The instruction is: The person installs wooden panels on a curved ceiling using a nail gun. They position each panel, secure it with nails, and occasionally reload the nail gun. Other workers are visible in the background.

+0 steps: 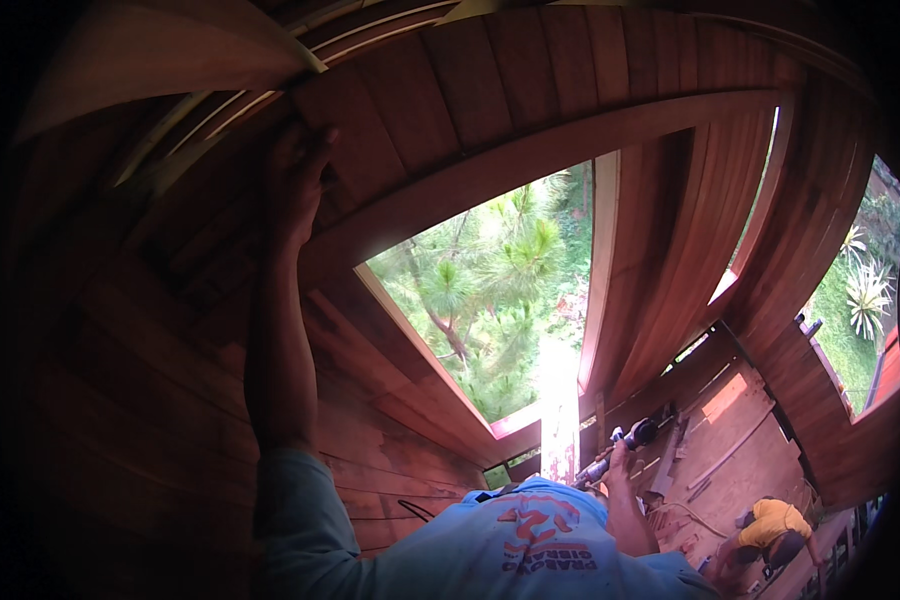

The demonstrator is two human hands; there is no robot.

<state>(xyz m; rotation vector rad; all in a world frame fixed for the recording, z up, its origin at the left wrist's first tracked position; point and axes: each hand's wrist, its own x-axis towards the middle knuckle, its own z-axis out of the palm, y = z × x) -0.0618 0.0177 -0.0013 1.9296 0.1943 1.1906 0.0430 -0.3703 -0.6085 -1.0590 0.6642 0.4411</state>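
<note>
My left arm reaches up along the plank wall. My left hand (303, 185) is against the reddish-brown wooden planks (390, 110) above the window, its thumb apart from the other fingers, which are in deep shadow. Low on the right, my right hand (620, 462) is closed around a dark power tool (643, 432) with a rounded black end. Its exact kind is too small to make out. The tool is beside the lower corner of the window opening (598, 270).
Trees and greenery show through the window. At lower right, a person in a yellow shirt (775, 522) bends over the wooden floor (715, 455), where boards and a cord lie. Another opening (855, 300) is at far right. Pale strips (210, 120) run near the top left.
</note>
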